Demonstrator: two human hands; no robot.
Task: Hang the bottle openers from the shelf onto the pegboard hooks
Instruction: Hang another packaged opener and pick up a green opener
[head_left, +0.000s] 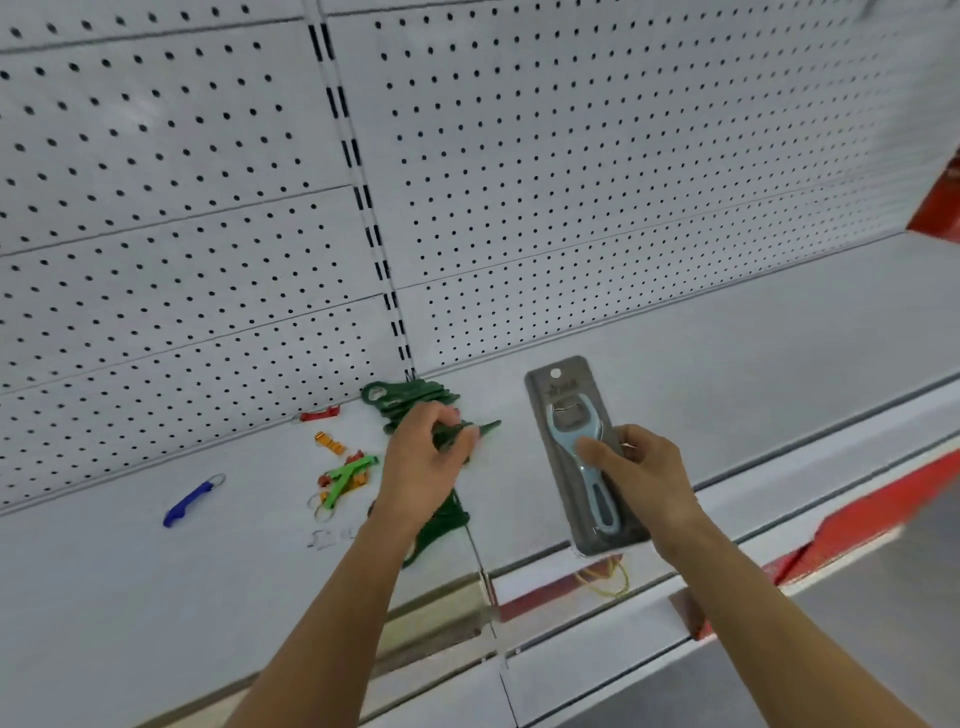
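Left fingers (452, 421) curled around dark green openers (410, 397), right hand (641, 467) pinching glossy carded blue opener (582, 457)

Two bare forearms come into the head view from the bottom edge, one on each side. No sleeve, cuff or glove covers either arm as far as the picture reaches. The left hand (423, 457) and the right hand (641, 470) are bare too. The wrists carry no watch, strap or bracelet, and the fingers that show wear no rings. Fingernails look short and unpainted.
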